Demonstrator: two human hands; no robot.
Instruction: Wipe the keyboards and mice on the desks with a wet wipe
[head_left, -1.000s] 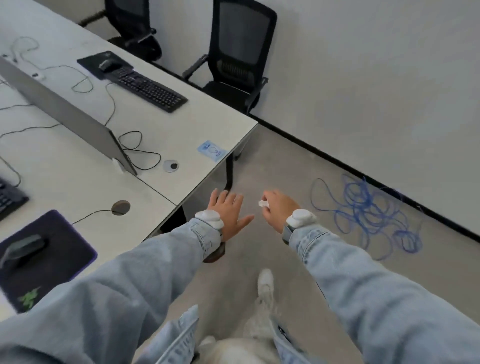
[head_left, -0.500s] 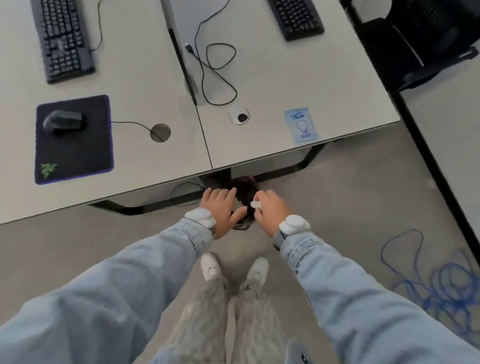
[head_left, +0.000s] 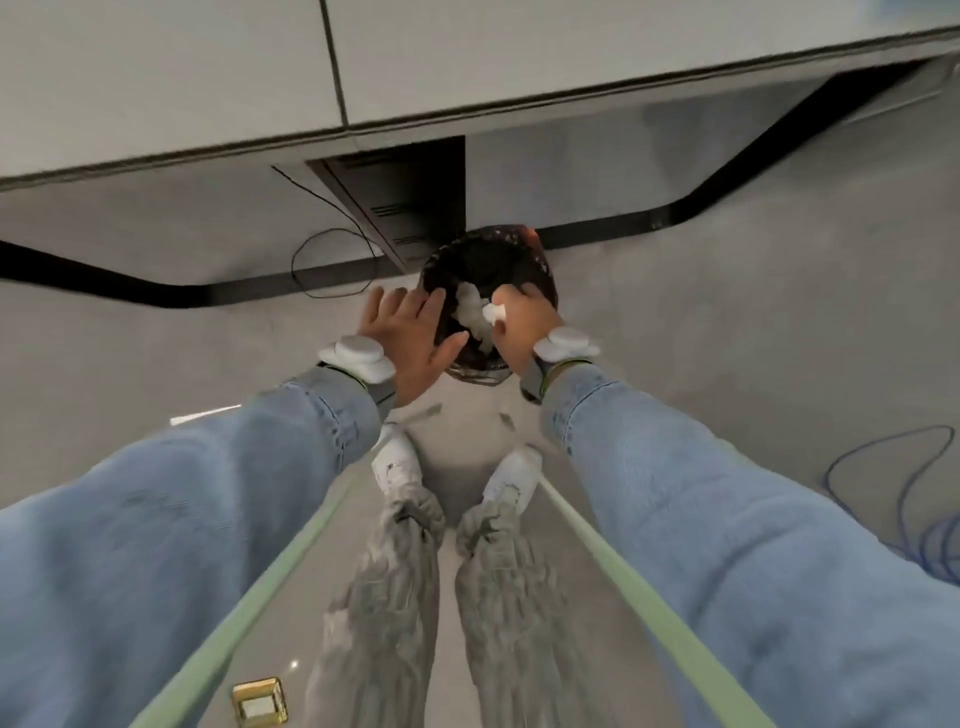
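My right hand (head_left: 519, 327) holds a small crumpled white wet wipe (head_left: 493, 312) between its fingers, right over the mouth of a dark waste bin (head_left: 488, 262) on the floor. White tissue (head_left: 470, 306) lies inside the bin. My left hand (head_left: 410, 340) hovers with spread fingers over the bin's left rim and holds nothing. The white desks (head_left: 415, 57) fill the top of the view; no keyboard or mouse shows on them in this frame.
The bin stands under the desk edge beside a black desk leg frame (head_left: 727, 202) and a loose black cable (head_left: 322, 260). A tangle of blue cable (head_left: 914, 509) lies on the grey floor at right. My feet (head_left: 447, 467) stand just behind the bin.
The view has tilted down and moved closer to the bin, so the keyboards and mouse left the frame. Both hands have moved over the bin's mouth; the right still holds the wipe.
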